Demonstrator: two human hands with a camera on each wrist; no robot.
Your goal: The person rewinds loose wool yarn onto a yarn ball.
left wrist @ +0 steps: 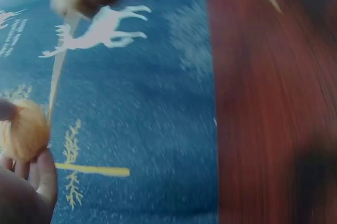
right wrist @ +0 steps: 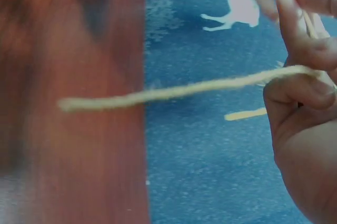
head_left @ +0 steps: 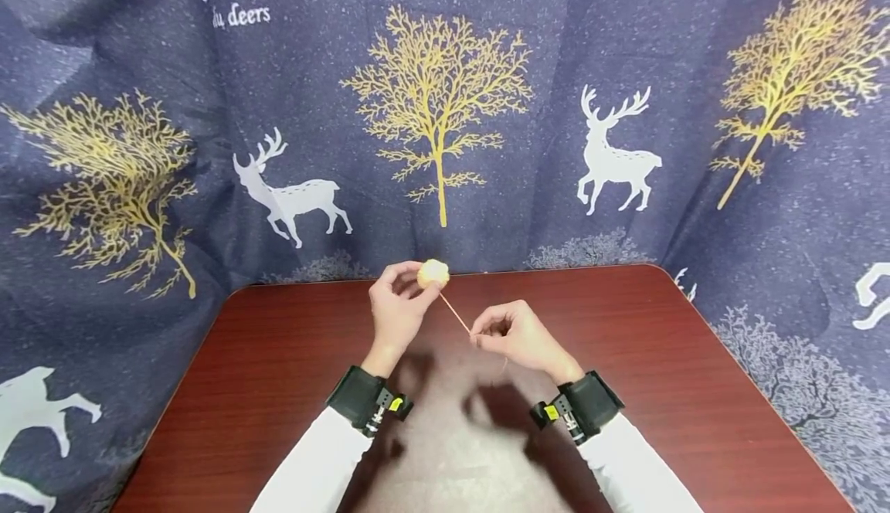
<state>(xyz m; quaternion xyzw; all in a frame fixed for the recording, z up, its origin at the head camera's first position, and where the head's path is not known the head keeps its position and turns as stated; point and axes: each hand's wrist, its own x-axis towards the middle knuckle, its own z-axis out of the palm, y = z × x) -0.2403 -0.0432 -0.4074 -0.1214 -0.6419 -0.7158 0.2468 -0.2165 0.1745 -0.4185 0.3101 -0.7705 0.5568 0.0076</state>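
In the head view, my left hand (head_left: 398, 308) grips a small pale yellow ball of yarn (head_left: 433, 274) over the far part of the table. The ball sits between the thumb and fingers, as the left wrist view also shows, with the yarn ball (left wrist: 26, 132) wound round. A taut yarn strand (head_left: 456, 314) slants from it down to my right hand (head_left: 520, 335), which pinches it between thumb and fingers. From that pinch a short loose yarn end (right wrist: 158, 95) sticks out toward the table side in the right wrist view.
Under both hands lies a reddish-brown table (head_left: 278, 358) with rounded far corners. Behind its far edge hangs a dark blue curtain (head_left: 487, 242) printed with deer and trees. Each wrist wears a black strap with a small camera, the left wrist strap (head_left: 358, 397) and right wrist strap (head_left: 591, 405).
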